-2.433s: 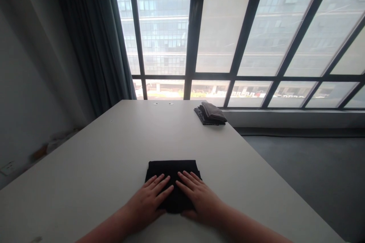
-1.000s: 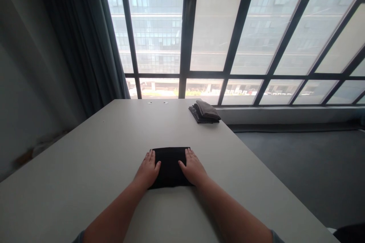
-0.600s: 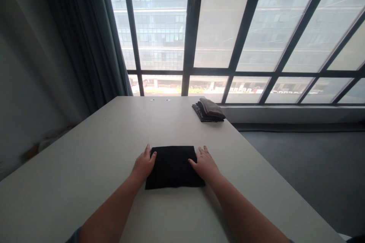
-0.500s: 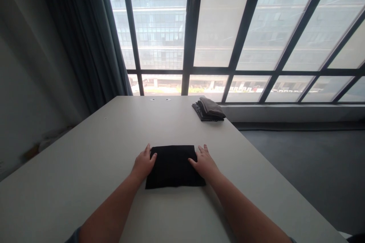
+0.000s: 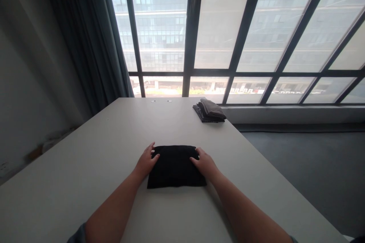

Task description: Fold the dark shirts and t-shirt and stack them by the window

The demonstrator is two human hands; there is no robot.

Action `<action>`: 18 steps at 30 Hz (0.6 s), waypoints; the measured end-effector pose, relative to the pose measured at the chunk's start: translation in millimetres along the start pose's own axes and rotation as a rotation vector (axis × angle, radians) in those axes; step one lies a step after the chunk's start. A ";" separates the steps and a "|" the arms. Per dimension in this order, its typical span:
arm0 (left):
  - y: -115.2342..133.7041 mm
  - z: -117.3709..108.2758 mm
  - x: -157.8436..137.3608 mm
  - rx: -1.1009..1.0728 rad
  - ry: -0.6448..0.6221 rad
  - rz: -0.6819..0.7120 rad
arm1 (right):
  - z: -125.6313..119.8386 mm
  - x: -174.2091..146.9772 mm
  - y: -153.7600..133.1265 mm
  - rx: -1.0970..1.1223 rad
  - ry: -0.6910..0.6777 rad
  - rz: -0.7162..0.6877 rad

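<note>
A folded black cloth (image 5: 176,169) lies on the white table in front of me, its long sides running left to right. At its left edge is my left hand (image 5: 147,160), open, the thumb resting over the cloth and the fingers stretched along the far left corner. My right hand (image 5: 204,164) is at the right edge, thumb on top and fingers bent around the far right corner, closed on it. The fingertips beneath the cloth's edge are hidden.
A stack of folded grey and black cloths (image 5: 211,111) sits at the table's far right corner. The white table (image 5: 94,152) reaches toward a large window (image 5: 219,26). A dark curtain (image 5: 88,38) hangs at the left. Grey floor (image 5: 308,159) lies beyond the right edge.
My right fingers have bent in toward the cloth's far right corner. My left fingers have come closer to the far left corner. The view has tilted slightly; the cloth is nearly where it was.
</note>
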State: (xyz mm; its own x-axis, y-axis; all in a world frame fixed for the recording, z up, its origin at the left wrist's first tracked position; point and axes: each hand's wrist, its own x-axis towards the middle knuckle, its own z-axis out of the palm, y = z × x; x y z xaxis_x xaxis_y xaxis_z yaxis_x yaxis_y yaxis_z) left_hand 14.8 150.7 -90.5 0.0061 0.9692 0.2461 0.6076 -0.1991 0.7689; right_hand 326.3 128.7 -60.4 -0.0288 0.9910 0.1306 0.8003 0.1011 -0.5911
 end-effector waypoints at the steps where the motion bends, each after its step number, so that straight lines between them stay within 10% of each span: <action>1: 1.1 -0.5 -0.3 -0.058 0.008 -0.002 | -0.5 -0.6 -0.6 0.038 0.009 -0.003; 11: 7.1 -5.0 -2.4 -0.561 -0.036 -0.188 | -2.7 0.3 1.2 0.599 0.093 0.001; 18: 19.4 -35.6 -4.2 -0.153 -0.216 -0.100 | -6.6 -3.9 -9.0 0.865 0.002 -0.045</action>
State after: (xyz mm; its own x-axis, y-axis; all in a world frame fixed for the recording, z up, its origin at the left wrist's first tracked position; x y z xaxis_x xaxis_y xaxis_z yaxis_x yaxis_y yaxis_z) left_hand -1.7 137.6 -55.7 0.1314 0.9903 0.0462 0.4866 -0.1050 0.8673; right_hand 323.1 123.4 -50.4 -0.0478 0.9844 0.1695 0.0616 0.1722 -0.9831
